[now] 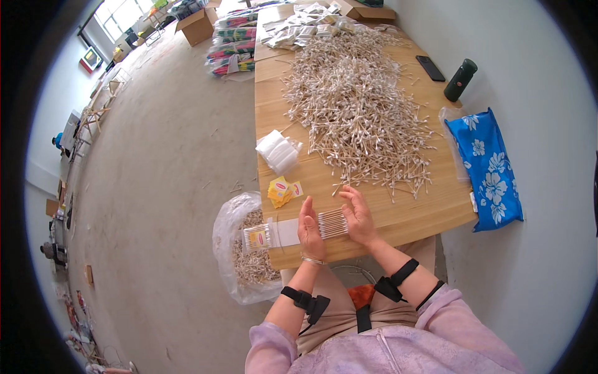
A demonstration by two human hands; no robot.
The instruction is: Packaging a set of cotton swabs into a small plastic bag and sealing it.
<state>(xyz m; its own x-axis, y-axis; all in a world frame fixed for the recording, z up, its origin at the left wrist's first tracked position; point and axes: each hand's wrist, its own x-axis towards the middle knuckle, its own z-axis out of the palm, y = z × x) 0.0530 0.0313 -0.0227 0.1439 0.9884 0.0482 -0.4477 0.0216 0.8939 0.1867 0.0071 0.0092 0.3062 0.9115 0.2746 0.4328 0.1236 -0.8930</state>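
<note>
A neat row of cotton swabs (332, 223) lies side by side near the front edge of the wooden table. My left hand (311, 233) stands on edge at the row's left end, fingers stretched out. Against the right end rests my right hand (357, 217), its fingers also extended and palm facing inward. Left of my left hand lies a white strip (288, 232), partly hidden by that hand. Beyond it, at the table's left edge, is a clear packet of swabs (256, 237) with a yellow label card inside.
A large heap of loose swabs (355, 100) covers the table's middle. White plastic bags (278, 153) and yellow cards (280, 191) lie at left. A swab-filled plastic sack (227, 249) stands below. At right are a phone (430, 68), dark bottle (460, 80) and blue floral pack (489, 168).
</note>
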